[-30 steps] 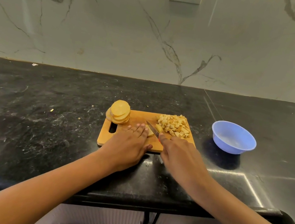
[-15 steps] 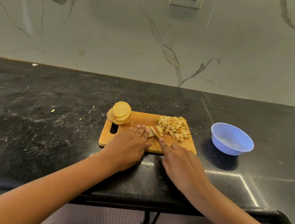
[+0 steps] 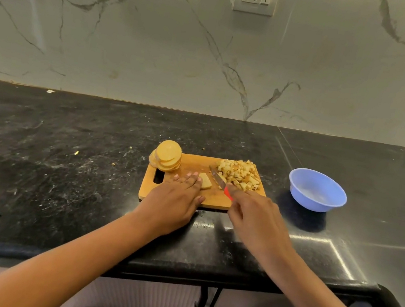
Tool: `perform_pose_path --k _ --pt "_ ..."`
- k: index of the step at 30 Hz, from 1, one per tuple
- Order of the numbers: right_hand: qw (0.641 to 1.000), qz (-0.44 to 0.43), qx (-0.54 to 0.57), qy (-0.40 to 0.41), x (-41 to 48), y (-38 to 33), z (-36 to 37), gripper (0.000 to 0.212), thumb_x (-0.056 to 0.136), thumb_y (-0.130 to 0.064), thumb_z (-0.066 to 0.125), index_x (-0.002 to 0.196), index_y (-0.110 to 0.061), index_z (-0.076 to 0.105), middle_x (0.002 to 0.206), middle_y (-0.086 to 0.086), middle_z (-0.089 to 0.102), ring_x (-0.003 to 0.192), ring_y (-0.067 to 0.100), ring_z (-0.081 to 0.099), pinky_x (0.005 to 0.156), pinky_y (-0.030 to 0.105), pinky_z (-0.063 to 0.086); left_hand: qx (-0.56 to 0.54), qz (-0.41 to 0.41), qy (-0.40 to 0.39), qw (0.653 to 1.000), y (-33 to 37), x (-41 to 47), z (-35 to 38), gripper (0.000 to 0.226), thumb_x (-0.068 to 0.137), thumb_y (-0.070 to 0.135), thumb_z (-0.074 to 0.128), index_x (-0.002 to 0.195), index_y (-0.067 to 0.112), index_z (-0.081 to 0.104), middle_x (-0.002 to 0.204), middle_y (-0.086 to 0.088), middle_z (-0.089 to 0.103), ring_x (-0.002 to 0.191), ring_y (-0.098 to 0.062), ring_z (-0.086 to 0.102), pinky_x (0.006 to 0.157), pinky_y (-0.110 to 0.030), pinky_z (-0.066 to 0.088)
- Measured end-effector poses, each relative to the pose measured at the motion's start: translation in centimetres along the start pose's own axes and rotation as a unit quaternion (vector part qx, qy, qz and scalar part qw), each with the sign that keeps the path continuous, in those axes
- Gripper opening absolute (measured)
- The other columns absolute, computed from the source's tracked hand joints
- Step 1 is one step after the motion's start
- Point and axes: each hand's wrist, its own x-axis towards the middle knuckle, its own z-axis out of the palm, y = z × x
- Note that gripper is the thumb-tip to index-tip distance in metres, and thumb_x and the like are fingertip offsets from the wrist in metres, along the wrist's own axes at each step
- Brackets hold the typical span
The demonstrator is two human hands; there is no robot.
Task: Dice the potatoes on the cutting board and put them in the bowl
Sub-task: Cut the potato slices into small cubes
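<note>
Your left hand lies flat on the near left part of the cutting board. Its fingers are straight and together, and their tips press on the left edge of a half-round potato piece.

Your right hand is curled round the red handle of the knife, with the forefinger stretched forward along it. The blade points away from you and to the left. It sits just right of the potato piece, between it and the pile of diced potato. The two hands are apart, with the piece and the blade between them.

The diced potato occupies the far right part of the board, close against the blade's right side. A stack of round potato slices stands at the far left corner, overhanging the board's edge, just beyond your left fingertips.

The blue bowl stands on the dark bench to the right of the board, apart from it and beyond your right hand. The board lies near the bench's front edge.
</note>
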Motion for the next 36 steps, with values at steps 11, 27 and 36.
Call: perform_pose_path --k 11,27,36 --pt "0.999 -0.036 0.010 -0.027 0.2 -0.5 0.5 0.046 0.096 -0.018 0.044 0.142 -0.023 0.042 0.089 -0.004 0.056 0.077 0.009 0.046 0.064 0.022 0.037 0.008 0.010 -0.012 1.000 -0.1 0.1 -0.4 0.056 0.104 0.038 0.020 0.152 0.011 0.014 0.159 -0.007 0.011 0.147 -0.017 0.009 0.116 -0.028 0.001" --pt "0.990 -0.042 -0.093 -0.099 -1.6 -0.5 1.2 0.055 0.101 -0.028 0.033 0.152 -0.022 0.012 0.113 -0.001 0.053 0.092 0.018 0.056 0.073 0.031 0.047 0.041 0.013 -0.013 0.999 -0.2 0.4 -0.1 0.054 0.104 0.036 0.018 0.152 0.011 0.013 0.159 -0.007 0.011 0.147 -0.017 0.008 0.117 -0.029 0.001" --pt "0.994 -0.013 -0.093 -0.049 0.7 -0.5 2.4 0.053 0.100 -0.024 0.036 0.150 -0.022 0.020 0.116 0.002 0.055 0.093 0.021 0.057 0.066 0.028 0.040 0.001 0.012 -0.001 1.000 -0.4 0.1 0.2 0.056 0.103 0.038 0.020 0.152 0.012 0.014 0.159 -0.005 0.012 0.147 -0.015 0.008 0.117 -0.028 0.000"
